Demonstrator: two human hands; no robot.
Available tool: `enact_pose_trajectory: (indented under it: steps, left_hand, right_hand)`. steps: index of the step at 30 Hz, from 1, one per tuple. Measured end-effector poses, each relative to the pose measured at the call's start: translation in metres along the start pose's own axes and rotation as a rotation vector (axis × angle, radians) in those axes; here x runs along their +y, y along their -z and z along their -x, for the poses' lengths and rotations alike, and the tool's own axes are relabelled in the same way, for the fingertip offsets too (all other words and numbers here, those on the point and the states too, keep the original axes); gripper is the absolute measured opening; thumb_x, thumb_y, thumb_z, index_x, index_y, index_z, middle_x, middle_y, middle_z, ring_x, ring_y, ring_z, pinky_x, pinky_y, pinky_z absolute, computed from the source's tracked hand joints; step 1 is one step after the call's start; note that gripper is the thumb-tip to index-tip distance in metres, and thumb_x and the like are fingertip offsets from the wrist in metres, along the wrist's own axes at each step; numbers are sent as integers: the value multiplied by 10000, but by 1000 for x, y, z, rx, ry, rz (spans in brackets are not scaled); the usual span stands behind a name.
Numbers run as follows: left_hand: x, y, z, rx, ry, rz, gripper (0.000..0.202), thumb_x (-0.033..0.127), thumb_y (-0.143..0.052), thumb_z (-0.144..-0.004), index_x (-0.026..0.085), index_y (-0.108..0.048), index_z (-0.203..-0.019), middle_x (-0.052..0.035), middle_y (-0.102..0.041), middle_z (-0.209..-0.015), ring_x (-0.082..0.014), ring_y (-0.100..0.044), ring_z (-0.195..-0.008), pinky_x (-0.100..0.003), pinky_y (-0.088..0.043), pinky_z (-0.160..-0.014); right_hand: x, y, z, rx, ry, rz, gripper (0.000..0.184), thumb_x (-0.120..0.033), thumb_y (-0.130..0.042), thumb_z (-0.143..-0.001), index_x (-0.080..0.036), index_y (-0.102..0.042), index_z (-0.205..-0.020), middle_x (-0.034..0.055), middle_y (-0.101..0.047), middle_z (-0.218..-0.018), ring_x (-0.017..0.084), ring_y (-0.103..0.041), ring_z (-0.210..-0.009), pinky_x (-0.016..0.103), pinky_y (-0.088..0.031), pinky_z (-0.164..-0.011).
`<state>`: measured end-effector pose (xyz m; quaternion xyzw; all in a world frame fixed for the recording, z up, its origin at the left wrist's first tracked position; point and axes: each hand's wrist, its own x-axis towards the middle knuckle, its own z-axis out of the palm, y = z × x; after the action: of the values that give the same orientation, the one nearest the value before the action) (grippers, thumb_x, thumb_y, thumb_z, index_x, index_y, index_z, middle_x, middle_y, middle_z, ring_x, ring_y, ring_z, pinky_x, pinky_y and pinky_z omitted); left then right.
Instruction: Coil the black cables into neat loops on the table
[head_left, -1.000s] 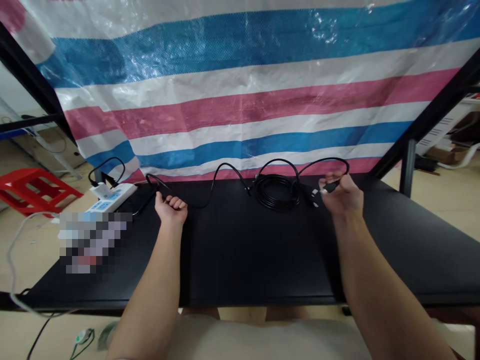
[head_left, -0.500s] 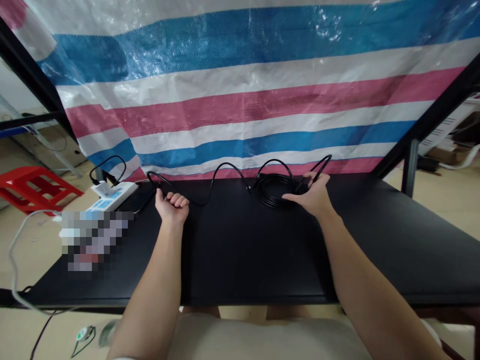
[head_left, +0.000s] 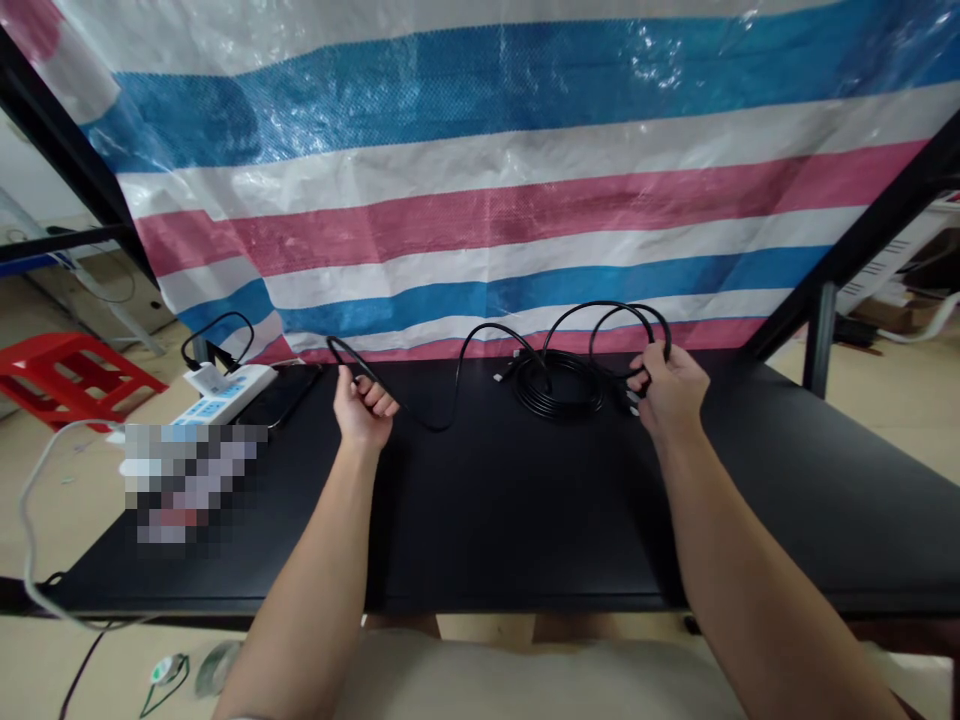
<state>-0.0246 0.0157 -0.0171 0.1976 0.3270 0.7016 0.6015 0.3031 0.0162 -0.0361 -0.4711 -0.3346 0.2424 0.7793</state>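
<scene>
Forearms (head_left: 300, 600) reach in over the near edge of the black table (head_left: 510, 520), and the left hand (head_left: 362, 412) is clenched on a thin black cable (head_left: 442, 412), fingers curled tight, with the line dipping from the fist to the tabletop! Over to the right, the right hand (head_left: 670, 393) grasps more of that cable, its loops arching high above the knuckles, a small plug (head_left: 630, 402) showing just beside the fingers. Right next door, a wound cable coil (head_left: 559, 388) sits close to the far edge. Out at the far left corner, a white power strip (head_left: 225, 385) lies beside a dark flat object (head_left: 277, 395). Behind it all hangs a striped tarpaulin (head_left: 480, 200).
</scene>
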Motion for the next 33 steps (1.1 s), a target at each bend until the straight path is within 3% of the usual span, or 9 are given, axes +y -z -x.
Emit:
enact_pose_trajectory:
  steps: [4, 6, 10, 13, 17, 20, 22, 27, 33]
  left_hand:
    - [-21, -12, 8, -157, 23, -228, 512, 533, -503, -847, 207, -280, -521, 83, -244, -409, -58, -247, -314, -193, -282, -346]
    - [-32, -15, 11, -235, 26, -321, 488, 517, -529, -837, 203, -318, -528, 80, -281, -413, -61, -281, -329, -197, -315, -370]
    - [-47, -14, 14, -309, 2, -429, 449, 515, -566, -796, 202, -375, -538, 76, -346, -410, -70, -329, -336, -218, -344, -392]
    - [-49, -12, 12, -308, -57, -519, 446, 519, -579, -768, 199, -406, -511, 42, -438, -421, -97, -429, -371, -242, -378, -432]
    - [-47, -10, 8, -266, -140, -535, 431, 417, -658, -694, 175, -447, -405, -74, -661, -670, -183, -635, -699, -279, -472, -627]
    - [-51, -11, 10, -234, -76, -421, 392, 353, -692, -627, 168, -456, -374, -108, -704, -935, -278, -601, -1042, -337, -480, -804]
    - [-57, -13, 13, -226, 37, -348, 394, 346, -689, -621, 169, -443, -371, -112, -702, -970, -315, -555, -1131, -391, -470, -863]
    - [-68, -20, 24, -266, 239, -159, 421, 353, -631, -692, 165, -399, -396, -107, -698, -991, -320, -603, -1071, -463, -493, -876]
    - [-75, -28, 25, -79, 98, -105, 399, 336, -639, -754, 163, -416, -472, -49, -660, -750, -252, -677, -921, -390, -536, -829]
  right_hand:
    - [5, -9, 9, -182, -14, -62, 435, -581, -635, -691, -220, -404, -612, -69, -412, -526, 58, -349, -401, 191, -307, -352]
    - [8, -15, 16, -260, 27, -18, 498, -631, -668, -616, -228, -375, -626, -73, -416, -553, 61, -350, -419, 199, -314, -366]
    - [15, -25, 33, -295, 188, 285, 613, -454, -856, -334, -236, -390, -666, -77, -456, -623, 77, -388, -498, 232, -362, -445]
    - [18, -30, 40, -233, 246, 391, 519, -440, -822, -447, -237, -378, -625, -61, -471, -597, 103, -437, -541, 266, -400, -521]
    - [15, -35, 44, -326, 34, 169, 469, -559, -723, -585, -243, -377, -616, -68, -453, -482, 97, -391, -435, 241, -309, -407]
    - [9, -41, 51, -514, -190, -66, 500, -642, -725, -553, -244, -442, -661, -112, -326, -384, 87, -285, -362, 222, -232, -355]
    - [7, -46, 58, -638, -307, -198, 526, -673, -725, -537, -241, -435, -616, -115, -255, -367, 84, -252, -365, 218, -232, -358]
    - [11, -56, 70, -777, -516, -361, 594, -715, -657, -594, -239, -313, -502, -79, -221, -380, 98, -250, -394, 227, -222, -353]
    - [14, -59, 78, -737, -596, -389, 663, -866, -563, -469, -233, -370, -511, -51, -347, -434, 108, -351, -442, 242, -309, -375]
